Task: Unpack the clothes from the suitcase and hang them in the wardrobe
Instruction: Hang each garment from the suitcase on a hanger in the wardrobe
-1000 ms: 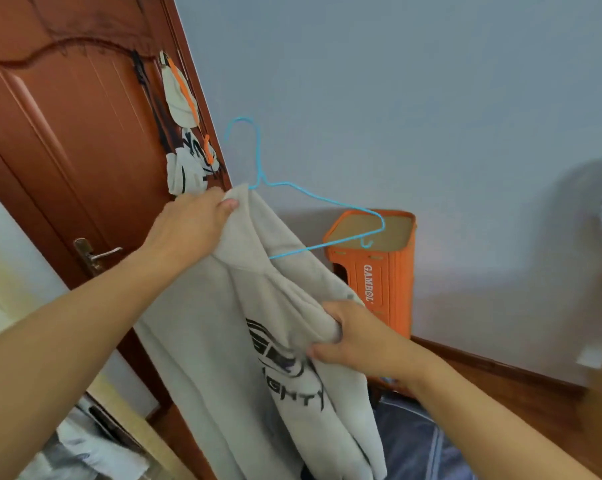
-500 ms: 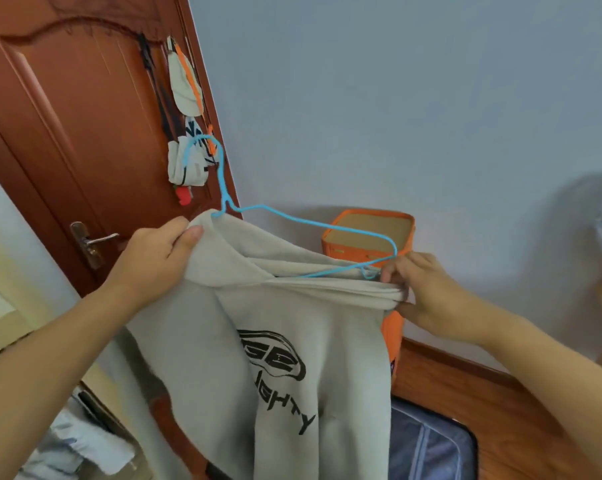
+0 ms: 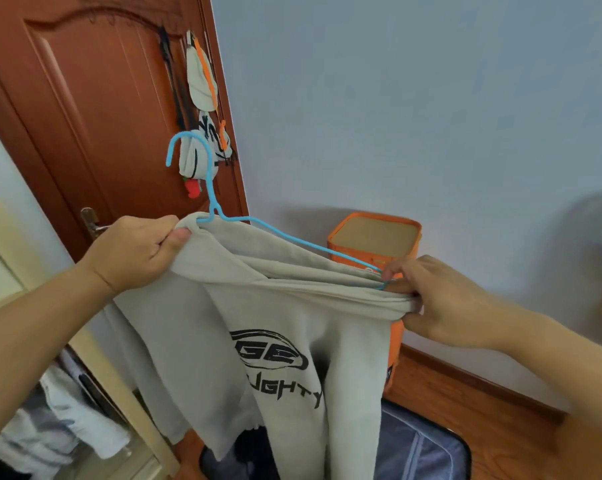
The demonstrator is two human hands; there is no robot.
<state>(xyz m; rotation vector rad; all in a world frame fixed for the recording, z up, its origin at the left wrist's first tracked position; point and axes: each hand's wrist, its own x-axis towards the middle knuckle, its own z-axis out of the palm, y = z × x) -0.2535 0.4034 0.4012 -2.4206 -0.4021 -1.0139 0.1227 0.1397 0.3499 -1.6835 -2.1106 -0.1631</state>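
Gripping beige top (image 3: 292, 341) w/ both hands (image 3: 136, 254) (image 3: 441, 299) — hanger (image 3: 275, 230) half hidden.

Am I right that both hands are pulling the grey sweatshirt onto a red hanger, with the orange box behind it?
Not quite: the hanger is blue, as the head view shows. Both the left hand and the right hand hold the grey sweatshirt, with the orange box behind.

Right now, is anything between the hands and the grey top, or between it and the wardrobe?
Nothing separates them: the left hand and right hand both grip the grey top on the blue hanger. Hung clothes show lower left; no visible obstacle, but the rail is out of frame.
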